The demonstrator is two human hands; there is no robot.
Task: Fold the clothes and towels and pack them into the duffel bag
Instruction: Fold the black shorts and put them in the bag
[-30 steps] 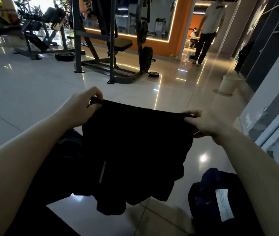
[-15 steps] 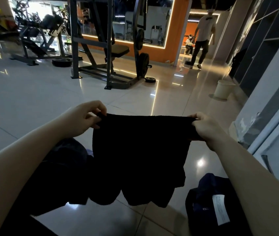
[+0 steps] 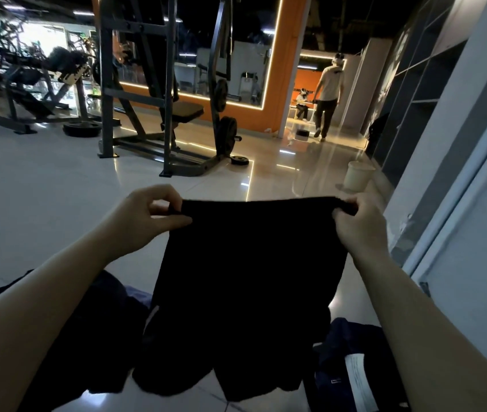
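Both hands are holding up a pair of black shorts (image 3: 245, 281) by the waistband, which is stretching taut and nearly level between them. The left hand (image 3: 147, 217) is pinching the left end of the band, thumb pressing over the front edge and fingers curling behind it. The right hand (image 3: 358, 224) is gripping the right end in the same way, fingers bunching a small fold of fabric at the corner. The shorts are hanging straight down from the hands, the two leg openings dangling free just above the glossy tiled floor (image 3: 43, 203). Below the right forearm, a dark navy duffel bag (image 3: 343, 361) is lying on the floor with a white tag (image 3: 359, 382) showing on it; the hem of the shorts is hanging just beside it, and whether the two are touching cannot be told. Below the left forearm, a heap of dark clothing (image 3: 99, 331) is sitting on the floor, partly behind the shorts. Beyond the hands, a grey weight rack (image 3: 159, 108) is standing in front of an orange-framed mirror, a pale bucket (image 3: 356, 175) is sitting past the right hand near the wall, and a person (image 3: 328, 96) is walking far off in the corridor.
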